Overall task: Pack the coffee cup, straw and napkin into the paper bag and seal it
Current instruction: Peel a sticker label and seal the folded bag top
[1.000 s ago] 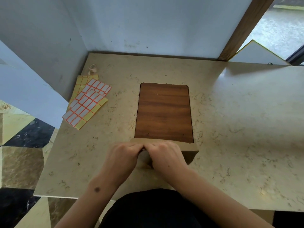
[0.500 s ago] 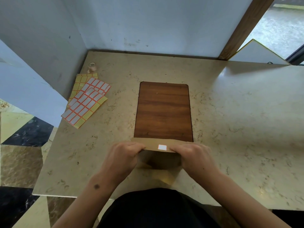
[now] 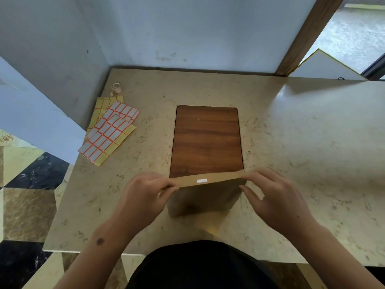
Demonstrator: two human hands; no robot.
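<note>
The bag [image 3: 205, 200] is standing on the table [image 3: 302, 142] between both hands, its folded top running left to right. The left hand [image 3: 143, 195] is pinching the fold's left end; the right hand [image 3: 277, 197], fingers [image 3: 249, 191] loosely spread, is touching the right end. The sticker [image 3: 202, 180] is sitting midway, equally near both.

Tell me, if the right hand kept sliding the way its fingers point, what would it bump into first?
The right hand points left, so its fingertips would probably meet the paper bag first; they look almost against its side already.
</note>
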